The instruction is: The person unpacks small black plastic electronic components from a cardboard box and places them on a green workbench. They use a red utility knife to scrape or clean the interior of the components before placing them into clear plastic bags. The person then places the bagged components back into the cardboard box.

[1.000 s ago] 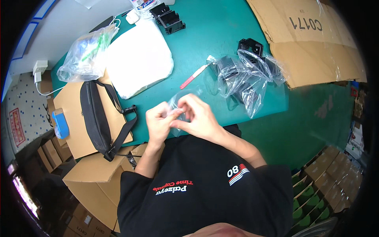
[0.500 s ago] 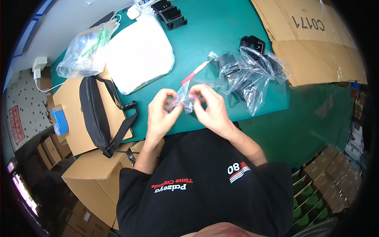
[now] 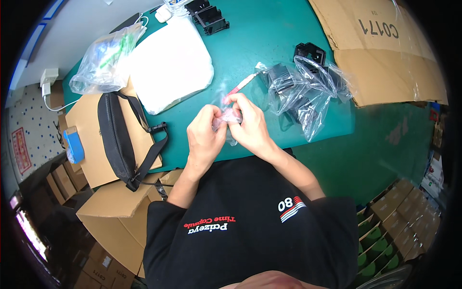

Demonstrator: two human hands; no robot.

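Clear plastic film (image 3: 232,117) in your grasp, near edge of the green tabletop (image 3: 260,33)

Left edge: a clear bag (image 3: 103,62) with blue and green contents. Toward the near left corner: a black waist bag (image 3: 115,135) lying on flat cardboard (image 3: 84,120), perhaps put there to leave your working spot free. Inward from the left edge: one large white bag (image 3: 175,67), lying flat. Far edge: black plastic parts (image 3: 209,18), grouped out of your reach zone, it seems.

Your left hand (image 3: 207,132): fingers curled, thumb closed against them, pinching the film. The film: bunched between your two hands, above the tabletop by the middle of the near edge; whether it encloses anything, you cannot tell from here. Your right hand (image 3: 249,123): likewise nearly closed, fingertips on the film. Two opposed pinches probably keep such limp material taut.

Just beyond your fingers: a red-and-white slender tool (image 3: 244,85), pointing toward the right. Right side: bagged black parts (image 3: 301,94), with a black housing (image 3: 309,54) beside them toward the far edge. Right edge: a large cardboard piece (image 3: 375,62), overhanging.
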